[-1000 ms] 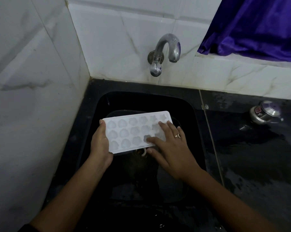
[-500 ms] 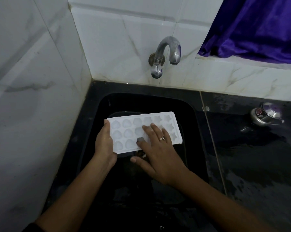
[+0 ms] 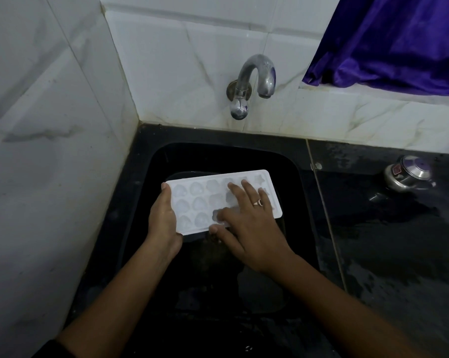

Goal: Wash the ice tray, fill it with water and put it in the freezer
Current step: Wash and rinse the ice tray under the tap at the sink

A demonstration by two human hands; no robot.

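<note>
Since the sink [image 3: 297,182] is dark, its bottom is unreadable; left hand [image 3: 164,215] grips the ice tray [image 3: 192,200] end, right hand [image 3: 249,228] lies flat, fingers straight on cavities.

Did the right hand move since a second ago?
Yes. The right hand has slid left, away from the right wall of the sink, and now lies flat over the middle of the ice tray.
</note>
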